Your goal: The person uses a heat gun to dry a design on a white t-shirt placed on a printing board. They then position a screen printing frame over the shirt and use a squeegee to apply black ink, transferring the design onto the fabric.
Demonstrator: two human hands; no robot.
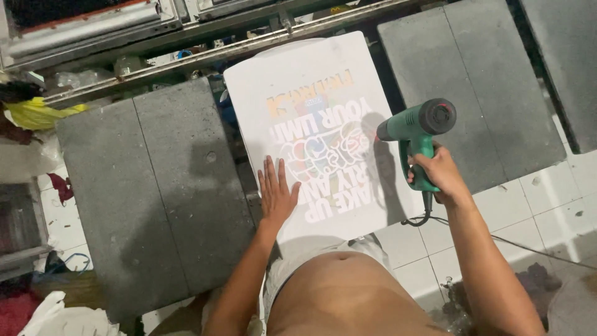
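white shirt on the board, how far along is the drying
Done, by the look of it: the white shirt lies flat on its board, its multicolour print laid down. In hand: the right hand aims a green heat gun at the print while the left hand presses the shirt. Dryness cannot be judged; grey boards beside it are bare.

- We see our left hand (275, 194) lying flat, fingers together, on the near left part of a white printed fabric (298, 81) stretched over a platen.
- Our right hand (437, 174) grips the handle of a green and black heat gun (418, 124), its nozzle turned toward the colourful print (323, 146) and held just above the fabric's right side.
- The gun's black cord (423, 214) loops below our wrist and trails over the white tiled floor (535, 211).
- Grey padded platens stand on both sides: one (155, 186) at left, another (472, 74) at right.
- A metal rail (205, 56) runs across the top.
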